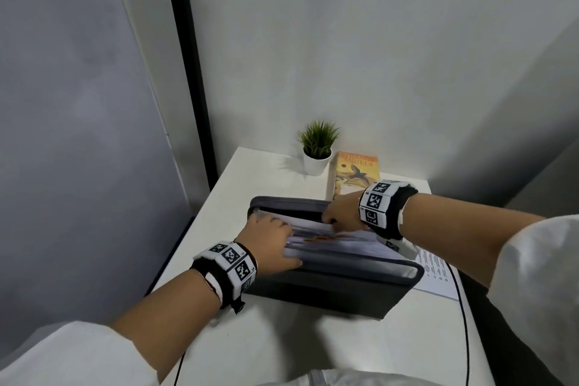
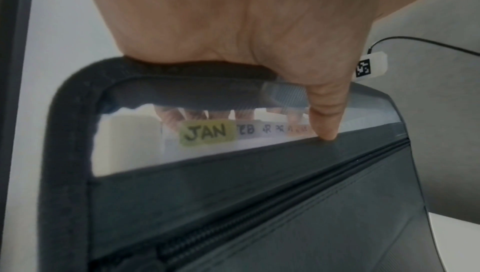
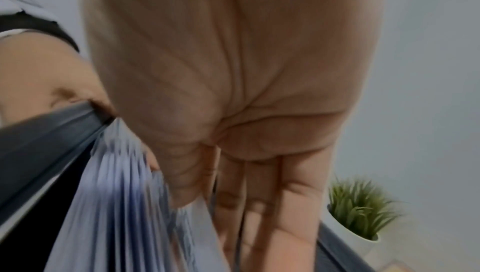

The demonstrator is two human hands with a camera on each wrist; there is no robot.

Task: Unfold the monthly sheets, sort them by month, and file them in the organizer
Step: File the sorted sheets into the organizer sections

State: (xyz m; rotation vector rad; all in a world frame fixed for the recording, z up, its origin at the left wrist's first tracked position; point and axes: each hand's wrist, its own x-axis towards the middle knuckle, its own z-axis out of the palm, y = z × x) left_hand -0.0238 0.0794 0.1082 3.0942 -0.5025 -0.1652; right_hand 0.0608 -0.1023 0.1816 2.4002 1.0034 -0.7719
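The organizer (image 1: 329, 279), a dark zip-up accordion file, stands open-topped on the white table (image 1: 282, 338) and serves as the landmark for everything else. At its near-left corner, the left hand (image 1: 269, 241) hooks over the front wall: the left wrist view shows the fingers reaching down inside among the pockets while the thumb (image 2: 324, 120) presses the outside of the clear front panel, so the hand is clamped on the wall. This looks meant to pull the front forward and keep the pockets spread. Behind that panel the month tabs show, a yellow-green JAN tab (image 2: 207, 133) first and a FEB one just beside it (the rest are too blurred to read).

At the organizer's far-right edge, the right hand (image 1: 341, 210) dips in from above. Its fingers lie close together and fairly straight, slid down between the pale blue dividers (image 3: 124, 204), apparently parting them or seating a sheet; whether it holds paper cannot be told. White sheets (image 1: 329, 236) already stand inside the pockets, and one printed sheet (image 1: 438, 273) lies flat on the table, partly under the organizer's right end, seemingly not yet filed.

Beyond the organizer lies a book (image 1: 354, 172), and left of the book a small potted plant (image 1: 318, 147).
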